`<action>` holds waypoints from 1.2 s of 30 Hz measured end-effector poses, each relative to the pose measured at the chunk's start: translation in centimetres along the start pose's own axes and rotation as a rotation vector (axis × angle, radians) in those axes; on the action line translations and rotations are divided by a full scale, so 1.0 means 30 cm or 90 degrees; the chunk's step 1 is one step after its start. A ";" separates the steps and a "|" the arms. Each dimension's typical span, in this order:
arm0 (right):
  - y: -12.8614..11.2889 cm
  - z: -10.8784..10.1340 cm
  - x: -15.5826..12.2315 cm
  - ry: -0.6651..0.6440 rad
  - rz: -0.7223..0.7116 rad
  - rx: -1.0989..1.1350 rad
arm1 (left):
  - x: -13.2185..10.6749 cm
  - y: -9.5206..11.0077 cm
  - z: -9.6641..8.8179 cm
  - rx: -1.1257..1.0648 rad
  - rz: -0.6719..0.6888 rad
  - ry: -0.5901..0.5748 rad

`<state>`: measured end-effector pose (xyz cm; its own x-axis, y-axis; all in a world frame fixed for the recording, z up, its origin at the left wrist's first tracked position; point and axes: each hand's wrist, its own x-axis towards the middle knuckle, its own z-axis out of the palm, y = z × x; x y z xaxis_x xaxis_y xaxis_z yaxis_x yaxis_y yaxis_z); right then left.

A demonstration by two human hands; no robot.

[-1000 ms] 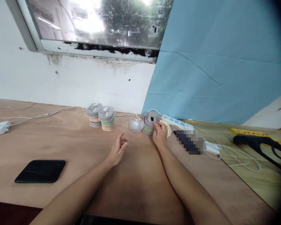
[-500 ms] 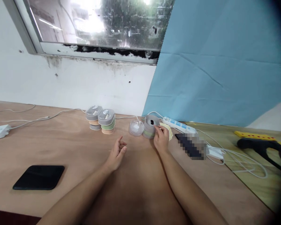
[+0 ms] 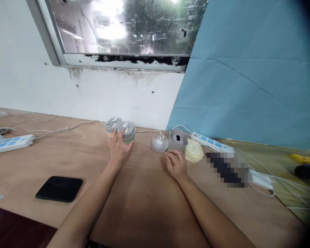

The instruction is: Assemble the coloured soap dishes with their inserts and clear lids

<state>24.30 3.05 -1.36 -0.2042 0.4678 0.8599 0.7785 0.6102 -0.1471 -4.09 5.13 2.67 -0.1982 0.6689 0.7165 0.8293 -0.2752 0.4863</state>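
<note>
Just left hand (image 3: 119, 150) at stacked containers (image 3: 124, 131)

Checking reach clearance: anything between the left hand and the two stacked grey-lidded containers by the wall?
Nothing visible. The left hand is already at the stacked containers, fingers spread over their near side. The clear lid and the right hand lie off to the right, apart.

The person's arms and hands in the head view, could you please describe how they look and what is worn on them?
Both forearms are bare, with no sleeves in sight. The left hand and right hand wear no gloves, and no rings, watch or markings show.
</note>
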 end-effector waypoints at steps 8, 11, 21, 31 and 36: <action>0.024 -0.006 -0.005 -0.012 0.038 0.015 | 0.059 -0.027 0.056 0.084 -0.085 -0.016; 0.022 0.000 0.000 -0.019 0.032 0.013 | 0.037 -0.048 0.062 0.043 -0.069 0.023; -0.040 -0.017 -0.017 -0.040 0.011 0.030 | -0.086 -0.069 -0.011 -0.211 0.095 0.093; -0.153 -0.086 -0.090 -0.135 0.214 0.185 | -0.257 0.038 -0.094 -0.364 0.274 -0.313; -0.113 -0.099 -0.075 -0.253 0.234 0.277 | -0.251 0.059 -0.067 -0.377 0.281 -0.407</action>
<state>23.88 -1.99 -1.34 -0.2382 0.8415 0.4849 0.5475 0.5288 -0.6486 -2.20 -1.78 -0.87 0.5327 0.6224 0.5735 0.3298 -0.7767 0.5366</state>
